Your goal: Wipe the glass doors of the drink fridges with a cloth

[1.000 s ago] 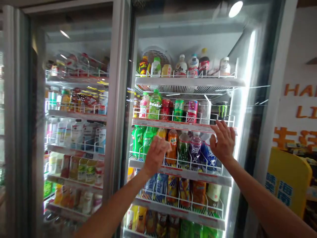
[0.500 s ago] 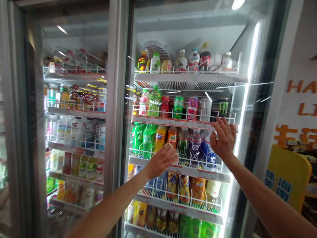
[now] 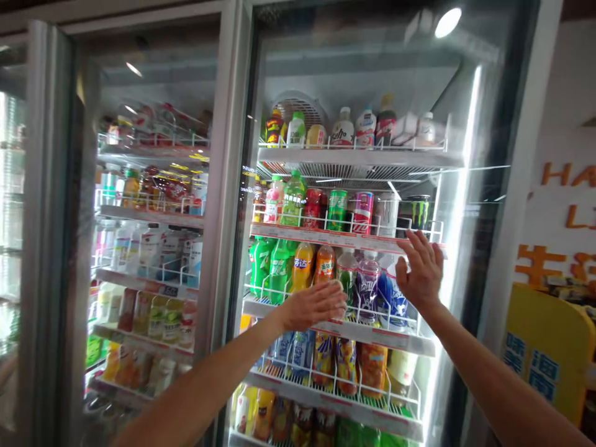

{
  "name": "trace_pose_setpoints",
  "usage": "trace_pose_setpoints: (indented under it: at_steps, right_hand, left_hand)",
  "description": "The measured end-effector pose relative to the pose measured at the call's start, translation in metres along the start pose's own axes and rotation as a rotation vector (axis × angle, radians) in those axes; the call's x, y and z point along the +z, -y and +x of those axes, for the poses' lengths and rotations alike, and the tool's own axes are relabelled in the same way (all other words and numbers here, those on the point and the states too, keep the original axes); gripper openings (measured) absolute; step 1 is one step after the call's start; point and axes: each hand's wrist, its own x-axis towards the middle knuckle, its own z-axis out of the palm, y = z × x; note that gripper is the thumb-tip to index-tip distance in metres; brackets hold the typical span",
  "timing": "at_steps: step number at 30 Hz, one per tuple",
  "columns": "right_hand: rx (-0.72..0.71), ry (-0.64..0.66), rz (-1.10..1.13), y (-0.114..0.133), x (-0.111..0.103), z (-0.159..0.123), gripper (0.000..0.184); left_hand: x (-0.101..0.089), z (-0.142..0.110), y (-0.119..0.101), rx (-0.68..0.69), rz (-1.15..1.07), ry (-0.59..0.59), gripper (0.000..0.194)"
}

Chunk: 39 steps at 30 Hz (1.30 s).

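Observation:
My left hand (image 3: pixel 316 304) reaches out at the glass door (image 3: pixel 372 74) of a lit drinks fridge, its fingers straight and close together. A thin pale edge, like cloth or tissue, shows around its fingertips; most of it is hidden by the hand. Behind it stand an orange bottle (image 3: pixel 325 264) and a dark green one (image 3: pixel 347 273). My right hand (image 3: pixel 421 270) is raised at the right side of the same door, fingers apart and bent a little, holding nothing. Nearest behind it are a blue bottle (image 3: pixel 395 295) and a black can with green marks (image 3: pixel 419 211).
Several shelves of bottles and cans fill the fridge, fronted by white wire rails. A metal frame post (image 3: pixel 228 155) divides this door from another stocked section (image 3: pixel 149 223) at the left. A yellow display stand (image 3: pixel 544 335) is at the lower right, beside a lettered wall (image 3: pixel 568 74).
My left hand has moved a little to the right across the front of the bottles. My right hand stays at about the same spot on the door. The whole view has shifted slightly.

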Motion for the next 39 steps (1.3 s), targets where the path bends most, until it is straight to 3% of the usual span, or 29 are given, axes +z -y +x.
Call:
trace_pose_setpoints:
  at_steps: [2,5,7,11,14,17,20,23,25,27,30,32,33,35,37,39]
  right_hand:
    - [-0.004,-0.008,0.009,0.001,0.000,0.001,0.039]
    - [-0.005,-0.012,0.022,0.000,-0.001,0.000,0.039]
    - [-0.008,-0.013,0.028,-0.002,-0.001,-0.001,0.038]
    - [-0.004,-0.011,0.081,0.000,-0.004,0.002,0.042]
    - [0.021,-0.036,0.207,0.026,-0.003,0.012,0.051]
    - [-0.004,0.058,0.280,0.075,0.010,0.026,0.055]
    - [0.038,0.201,0.235,0.124,0.031,0.038,0.051]
    - [0.000,0.233,0.108,0.138,0.046,0.049,0.049]
    - [-0.083,0.230,0.019,0.114,0.044,0.056,0.047]
    - [-0.072,0.191,-0.050,0.063,0.029,0.065,0.046]
    - [0.162,0.064,-0.136,-0.023,-0.001,0.079,0.049]
    - [0.416,-0.053,-0.174,-0.050,-0.009,0.088,0.055]
    - [0.507,-0.085,-0.180,-0.046,-0.006,0.090,0.057]
    - [0.545,-0.063,-0.166,-0.006,0.011,0.090,0.055]
    - [0.357,0.062,-0.110,0.057,0.034,0.082,0.048]
    - [-0.029,0.228,-0.002,0.108,0.048,0.071,0.047]
  left_hand:
    - [-0.002,0.007,0.015,-0.098,0.024,-0.026,0.052]
    - [-0.009,0.029,0.053,-0.565,0.103,-0.254,0.066]
    - [-0.008,0.051,0.066,-0.723,0.111,-0.355,0.071]
    - [0.008,0.094,0.045,-0.518,0.017,-0.289,0.072]
    - [0.016,0.111,0.028,-0.496,-0.020,-0.302,0.071]
    - [0.010,0.100,0.031,-0.510,-0.044,-0.303,0.070]
    - [-0.007,0.060,0.051,-0.524,-0.025,-0.202,0.075]
    - [-0.021,0.014,0.074,-0.570,0.083,-0.133,0.080]
    - [-0.023,-0.005,0.085,-0.660,0.178,-0.172,0.074]
    - [-0.020,-0.013,0.090,-0.733,0.235,-0.208,0.069]
    - [-0.014,-0.012,0.090,-0.756,0.250,-0.222,0.067]
    - [-0.012,-0.010,0.088,-0.755,0.245,-0.227,0.068]
    - [-0.012,-0.010,0.088,-0.757,0.240,-0.229,0.068]
    - [-0.013,-0.011,0.088,-0.758,0.232,-0.231,0.068]
    - [-0.015,-0.012,0.089,-0.751,0.226,-0.229,0.067]
    - [-0.016,-0.012,0.090,-0.741,0.224,-0.235,0.066]
